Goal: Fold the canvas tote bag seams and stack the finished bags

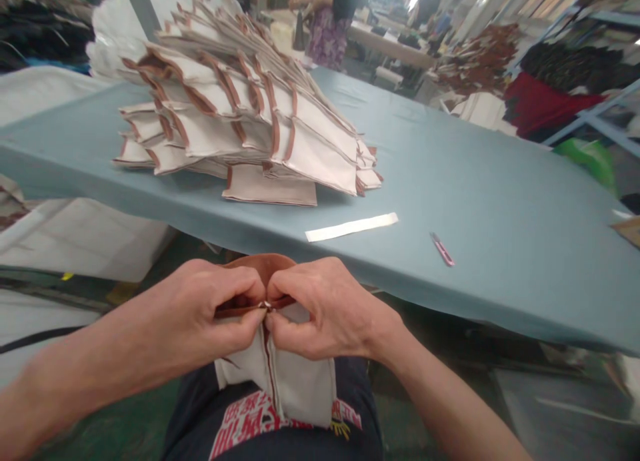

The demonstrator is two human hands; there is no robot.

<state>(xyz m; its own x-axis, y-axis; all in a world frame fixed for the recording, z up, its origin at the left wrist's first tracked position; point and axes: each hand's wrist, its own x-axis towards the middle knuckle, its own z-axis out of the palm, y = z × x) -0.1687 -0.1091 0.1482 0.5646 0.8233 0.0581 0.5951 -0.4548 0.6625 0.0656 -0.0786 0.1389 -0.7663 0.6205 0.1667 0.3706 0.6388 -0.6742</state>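
The fingers (249,316) of both hands are pressed together tip to tip, pinching the top edge of a canvas bag (303,381) right where a small metal piece (267,305) shows between them. The left hand (213,311) and right hand (327,312) are curled knuckles-up and mirror each other, thumbs underneath, with the forearms angling in from either side. The bag's brown trim (260,264) arches just above the knuckles, and its pale body hangs down over the person's lap, below the near edge of the surface (475,181). On that blue-grey surface lie a white strip (351,227), a pink cutter (442,249) and a tall stack of similar bags (240,108).
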